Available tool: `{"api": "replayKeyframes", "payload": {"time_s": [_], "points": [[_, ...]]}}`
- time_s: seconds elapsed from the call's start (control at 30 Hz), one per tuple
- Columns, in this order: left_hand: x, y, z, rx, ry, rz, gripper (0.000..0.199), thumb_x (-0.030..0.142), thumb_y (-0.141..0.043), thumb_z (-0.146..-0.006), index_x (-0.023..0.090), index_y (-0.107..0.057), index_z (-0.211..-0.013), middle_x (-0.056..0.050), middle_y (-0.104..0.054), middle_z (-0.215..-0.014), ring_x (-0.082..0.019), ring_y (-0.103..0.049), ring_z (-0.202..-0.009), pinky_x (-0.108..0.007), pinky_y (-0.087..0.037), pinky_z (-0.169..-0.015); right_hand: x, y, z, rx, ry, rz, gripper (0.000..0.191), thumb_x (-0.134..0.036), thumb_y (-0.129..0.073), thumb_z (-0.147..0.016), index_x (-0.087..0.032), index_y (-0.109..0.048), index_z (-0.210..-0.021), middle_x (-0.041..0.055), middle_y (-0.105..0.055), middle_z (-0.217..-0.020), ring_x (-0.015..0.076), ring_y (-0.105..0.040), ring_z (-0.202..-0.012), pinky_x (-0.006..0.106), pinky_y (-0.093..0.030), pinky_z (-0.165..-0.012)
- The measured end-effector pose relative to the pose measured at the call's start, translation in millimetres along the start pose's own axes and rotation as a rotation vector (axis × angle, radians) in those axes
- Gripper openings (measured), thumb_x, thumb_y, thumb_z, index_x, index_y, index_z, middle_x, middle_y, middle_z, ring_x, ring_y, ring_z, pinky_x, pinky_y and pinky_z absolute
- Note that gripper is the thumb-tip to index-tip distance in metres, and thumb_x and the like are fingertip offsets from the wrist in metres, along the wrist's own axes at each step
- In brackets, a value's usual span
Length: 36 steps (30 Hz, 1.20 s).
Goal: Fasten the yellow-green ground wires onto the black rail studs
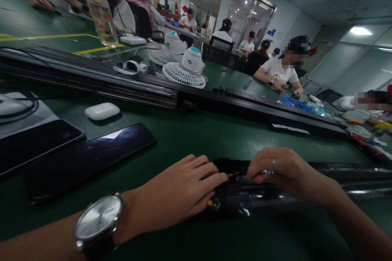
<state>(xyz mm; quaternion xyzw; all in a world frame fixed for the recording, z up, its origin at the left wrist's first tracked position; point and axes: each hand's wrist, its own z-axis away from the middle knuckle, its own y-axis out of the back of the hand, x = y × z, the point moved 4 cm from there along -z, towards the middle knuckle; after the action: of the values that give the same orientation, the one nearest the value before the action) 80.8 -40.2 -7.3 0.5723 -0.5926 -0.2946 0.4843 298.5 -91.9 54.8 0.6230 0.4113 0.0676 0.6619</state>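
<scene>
My left hand (180,189), with a watch (99,217) on its wrist, is closed at the left end of a long black glossy bar (275,195). A small yellow piece (210,202) shows below its fingers, and another bit of yellow lies at the index fingertip. To its right, my right hand (280,171), with rings on its fingers, is bent down over the bar, fingertips pinched together. Whatever either hand grips is too small or hidden to name.
Two phones (92,161) and a white earbud case (102,111) lie at the left. Long black bars (245,108) cross the green table (183,130), with white fans (185,69) behind. Several people sit further back.
</scene>
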Motion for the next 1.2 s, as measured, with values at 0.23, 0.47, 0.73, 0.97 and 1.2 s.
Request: {"api": "replayKeyframes", "payload": {"time_s": [0.23, 0.47, 0.73, 0.97, 1.2], "points": [[-1, 0.2, 0, -0.034, 0.014, -0.007, 0.036, 0.020, -0.057, -0.098, 0.025, -0.055, -0.134, -0.004, -0.066, -0.117, -0.021, -0.058, -0.100, -0.034, -0.044, -0.087, 5, -1, 0, -0.019, 0.011, -0.095, 0.018, -0.024, -0.052, -0.106, -0.019, -0.069, -0.106, 0.0065, -0.074, -0.098, 0.0173, -0.068, -0.090, 0.030, -0.052, -0.082], [0, 1.7, 0, -0.028, 0.025, 0.000, 0.035, 0.019, -0.058, -0.097, 0.025, -0.055, -0.132, -0.003, -0.066, -0.115, -0.021, -0.058, -0.100, -0.034, -0.043, -0.087, 2, 2, 0, -0.021, 0.013, -0.144, 0.018, -0.027, -0.053, -0.106, -0.019, -0.068, -0.103, 0.0065, -0.071, -0.097, 0.0189, -0.067, -0.096, 0.033, -0.052, -0.087], [-1, -0.7, 1, -0.064, 0.040, -0.006, 0.035, 0.021, -0.056, -0.099, 0.025, -0.054, -0.133, -0.003, -0.065, -0.117, -0.022, -0.057, -0.102, -0.036, -0.042, -0.090, 0, 2, 0, -0.033, -0.065, -0.135, 0.013, -0.030, -0.059, -0.103, -0.019, -0.067, -0.104, 0.0068, -0.070, -0.106, 0.0175, -0.066, -0.094, 0.030, -0.050, -0.084], [-3, -4.4, 1, -0.111, 0.057, 0.007, 0.035, 0.022, -0.053, -0.101, 0.025, -0.052, -0.136, -0.003, -0.063, -0.122, -0.023, -0.054, -0.105, -0.038, -0.042, -0.090, 7, 8, 4, 0.076, -0.130, -0.100, 0.012, -0.032, -0.061, -0.103, -0.022, -0.067, -0.102, 0.0020, -0.070, -0.095, 0.0149, -0.065, -0.085, 0.026, -0.047, -0.077], [-2, -1.7, 1, -0.083, 0.039, 0.008, 0.035, 0.021, -0.055, -0.100, 0.025, -0.053, -0.135, -0.003, -0.064, -0.122, -0.022, -0.056, -0.105, -0.036, -0.043, -0.090, 10, 10, 4, 0.114, -0.161, -0.008, 0.013, -0.033, -0.061, -0.102, -0.022, -0.066, -0.100, -0.0010, -0.068, -0.087, 0.0122, -0.063, -0.077, 0.024, -0.044, -0.071]]}}
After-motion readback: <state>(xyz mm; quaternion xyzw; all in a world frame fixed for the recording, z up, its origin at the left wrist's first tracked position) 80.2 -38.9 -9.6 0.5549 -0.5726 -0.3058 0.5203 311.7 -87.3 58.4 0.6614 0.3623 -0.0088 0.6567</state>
